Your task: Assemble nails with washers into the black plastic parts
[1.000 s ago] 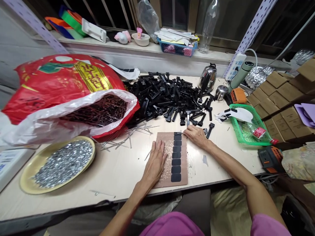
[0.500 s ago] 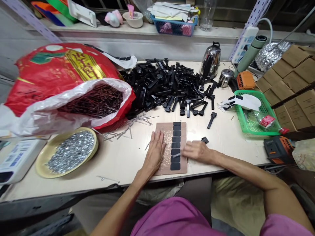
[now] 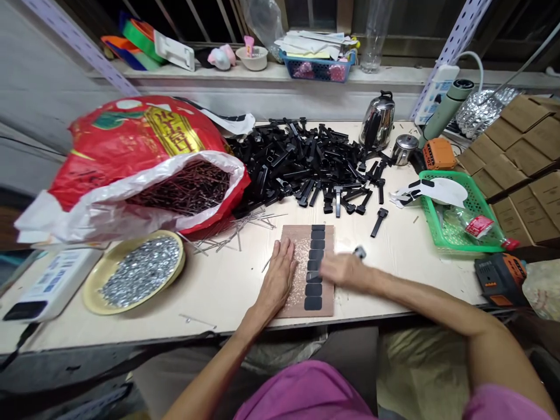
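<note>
Right hand, grip unclear, has come from the board's far end to mid-length; left hand lies flat.

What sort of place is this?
Probably a small assembly workshop: the heap of black parts, the red bag of thin rods and the stacked cardboard boxes suggest it.

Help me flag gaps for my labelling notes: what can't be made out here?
All in the head view:
Right hand: blurred; what it holds, if anything, is unclear.
Board: partly hidden under the left hand.
Rods: many partly hidden inside the red bag.
Boxes: cut off by the right edge.
</note>
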`<action>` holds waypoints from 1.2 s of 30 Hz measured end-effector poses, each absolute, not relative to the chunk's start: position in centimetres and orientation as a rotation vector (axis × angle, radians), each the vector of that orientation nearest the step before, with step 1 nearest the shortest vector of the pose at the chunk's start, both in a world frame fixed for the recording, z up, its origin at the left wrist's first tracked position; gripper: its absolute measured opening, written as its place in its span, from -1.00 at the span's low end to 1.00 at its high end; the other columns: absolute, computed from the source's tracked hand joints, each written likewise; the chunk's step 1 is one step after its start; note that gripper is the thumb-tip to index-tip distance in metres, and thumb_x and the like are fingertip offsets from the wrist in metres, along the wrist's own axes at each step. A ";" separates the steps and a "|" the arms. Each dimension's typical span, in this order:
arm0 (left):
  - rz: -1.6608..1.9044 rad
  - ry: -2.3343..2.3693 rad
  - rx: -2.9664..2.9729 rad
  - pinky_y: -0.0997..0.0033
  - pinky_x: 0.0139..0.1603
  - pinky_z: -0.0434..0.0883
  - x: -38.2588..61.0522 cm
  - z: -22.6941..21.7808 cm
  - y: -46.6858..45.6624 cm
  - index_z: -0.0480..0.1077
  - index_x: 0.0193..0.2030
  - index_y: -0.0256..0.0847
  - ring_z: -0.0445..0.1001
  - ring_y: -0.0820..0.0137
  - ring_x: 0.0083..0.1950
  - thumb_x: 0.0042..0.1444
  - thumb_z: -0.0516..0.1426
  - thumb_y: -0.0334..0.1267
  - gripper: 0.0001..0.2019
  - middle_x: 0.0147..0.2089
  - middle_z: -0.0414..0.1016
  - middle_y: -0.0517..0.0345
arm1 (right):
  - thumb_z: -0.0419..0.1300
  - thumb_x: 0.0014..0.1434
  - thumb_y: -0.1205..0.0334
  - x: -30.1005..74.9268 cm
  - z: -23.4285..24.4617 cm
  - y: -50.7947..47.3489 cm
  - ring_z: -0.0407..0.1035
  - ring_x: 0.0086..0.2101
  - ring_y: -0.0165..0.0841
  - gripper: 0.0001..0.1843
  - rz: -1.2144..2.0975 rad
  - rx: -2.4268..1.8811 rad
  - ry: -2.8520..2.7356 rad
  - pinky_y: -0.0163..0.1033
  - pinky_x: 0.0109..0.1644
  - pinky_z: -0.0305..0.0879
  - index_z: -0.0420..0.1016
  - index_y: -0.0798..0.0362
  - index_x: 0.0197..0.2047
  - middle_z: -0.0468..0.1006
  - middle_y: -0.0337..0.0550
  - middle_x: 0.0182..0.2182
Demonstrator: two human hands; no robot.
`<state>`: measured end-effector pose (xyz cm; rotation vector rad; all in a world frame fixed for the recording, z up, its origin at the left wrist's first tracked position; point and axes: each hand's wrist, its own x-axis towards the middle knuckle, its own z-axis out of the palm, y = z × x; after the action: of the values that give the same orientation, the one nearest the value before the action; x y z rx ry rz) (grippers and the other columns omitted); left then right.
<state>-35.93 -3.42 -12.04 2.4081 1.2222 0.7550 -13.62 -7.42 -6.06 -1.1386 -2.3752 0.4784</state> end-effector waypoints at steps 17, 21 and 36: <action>0.781 1.238 2.353 -0.12 0.33 0.11 -35.6 -11.8 -3.4 0.14 0.30 -0.24 -0.05 0.13 0.43 0.31 -0.18 -0.14 -0.52 0.36 0.17 -0.18 | 0.00 0.34 0.17 -11.5 -5.5 -1.8 0.26 -0.26 -0.35 -0.70 0.189 -1.570 -2.106 -0.31 -0.36 0.12 0.48 0.09 -0.30 0.45 -0.11 -0.35; 0.784 1.227 2.323 -0.14 0.32 0.13 -35.2 -11.8 -3.4 0.18 0.27 -0.27 -0.04 0.09 0.43 0.30 -0.17 -0.14 -0.52 0.35 0.18 -0.20 | 0.03 0.31 0.19 -11.8 -4.1 -1.7 0.26 -0.28 -0.35 -0.72 0.268 -1.578 -2.040 -0.29 -0.35 0.15 0.47 0.09 -0.36 0.45 -0.11 -0.36; 0.580 1.814 2.238 0.15 -0.22 0.36 -39.1 -7.8 -2.3 0.48 -0.25 -0.25 0.33 0.08 -0.14 0.16 0.04 -0.18 -0.76 -0.24 0.42 -0.13 | 0.10 0.25 0.06 -24.3 -9.0 -16.6 0.43 -0.50 -0.46 -0.71 2.383 -1.438 0.207 -0.37 -0.41 0.40 0.36 0.14 -0.33 0.44 -0.19 -0.50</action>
<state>-39.10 -2.33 -7.82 2.2379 1.8137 0.5799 -24.31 -16.58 -9.01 -1.4382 0.2073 2.3834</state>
